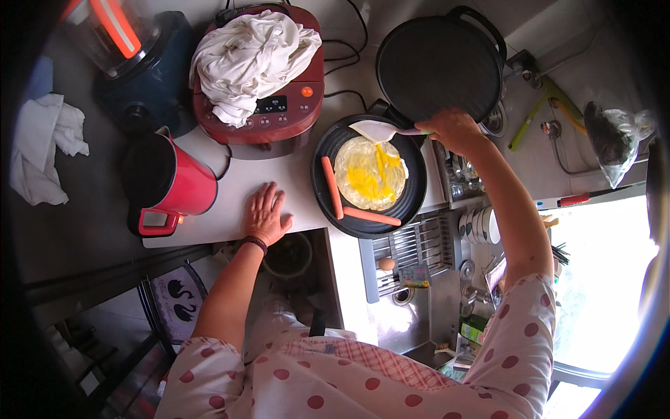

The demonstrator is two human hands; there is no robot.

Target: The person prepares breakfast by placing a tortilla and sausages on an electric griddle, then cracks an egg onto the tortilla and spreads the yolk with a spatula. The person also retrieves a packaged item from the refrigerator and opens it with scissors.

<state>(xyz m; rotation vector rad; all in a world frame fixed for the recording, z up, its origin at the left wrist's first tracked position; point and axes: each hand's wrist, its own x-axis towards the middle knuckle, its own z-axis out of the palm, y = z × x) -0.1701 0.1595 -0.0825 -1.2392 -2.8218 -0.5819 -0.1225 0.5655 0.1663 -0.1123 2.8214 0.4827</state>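
Observation:
A spatula with a white blade (pixel 372 131) is gripped by its handle in my right hand (pixel 451 131). Its blade rests against the upper edge of a round flatbread (pixel 366 178) with yellow egg spread over the top. The flatbread lies in a black ridged pan (pixel 413 201). Two sausages share that pan: one sausage (pixel 332 187) at the left of the bread, another sausage (pixel 371 216) below it. My left hand (pixel 266 213) lies flat on the white counter (pixel 293 183), fingers spread, between the pan and a red electric kettle (pixel 183 178).
A dark red cooker (pixel 282 118) bears a crumpled white cloth (pixel 251 57). Behind the pan stands its raised black lid plate (pixel 439 65). Toward me, a metal sink rack (pixel 419 241) holds an egg (pixel 387 263) and a small packet (pixel 414 276). A blender (pixel 141 78) stands at far left.

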